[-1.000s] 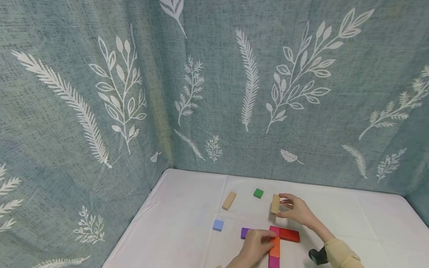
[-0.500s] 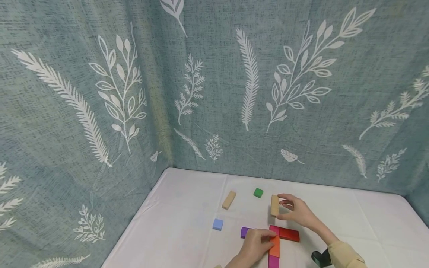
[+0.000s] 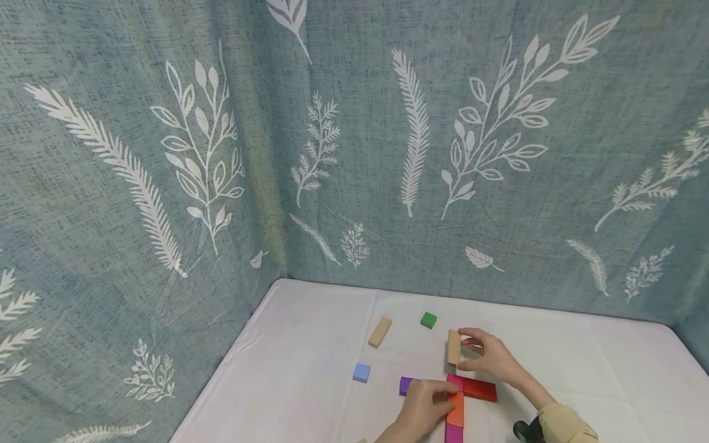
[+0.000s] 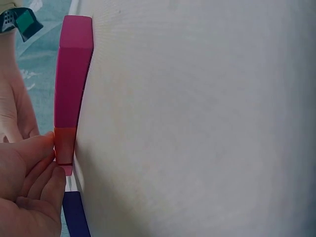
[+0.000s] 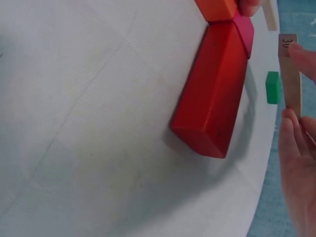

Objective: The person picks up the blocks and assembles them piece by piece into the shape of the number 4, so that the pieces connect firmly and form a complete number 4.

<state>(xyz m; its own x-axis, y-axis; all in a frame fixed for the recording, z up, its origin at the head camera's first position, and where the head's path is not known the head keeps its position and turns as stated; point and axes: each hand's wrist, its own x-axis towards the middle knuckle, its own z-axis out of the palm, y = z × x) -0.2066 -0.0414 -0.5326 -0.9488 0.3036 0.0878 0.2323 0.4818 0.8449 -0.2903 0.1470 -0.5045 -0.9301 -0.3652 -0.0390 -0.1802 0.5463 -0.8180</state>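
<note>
My right hand (image 3: pixel 493 357) pinches a plain wooden block (image 3: pixel 454 347) by its two ends, thumb at the near end. In the right wrist view a printed "30" shows on that wooden block (image 5: pixel 290 74). My left hand (image 3: pixel 422 407) has thumb and fingertips on an orange block (image 3: pixel 455 411) lying on the table. A pink block (image 3: pixel 454 381) touches its far end, and a magenta block (image 3: pixel 454 434) its near end. The red block (image 3: pixel 480 389) extends right from the pink one. Left of it lies a purple block (image 3: pixel 406 386), partly behind my left hand.
Another plain wooden block (image 3: pixel 380 333), a green block (image 3: pixel 428 320) and a light blue block (image 3: pixel 362 373) lie separately on the white tablecloth (image 3: pixel 299 369). A patterned teal curtain (image 3: pixel 354 154) stands along the back and left of the table.
My right hand has brought the wooden block a little nearer to me, closer to the pink block. My left hand stays at the orange block.
</note>
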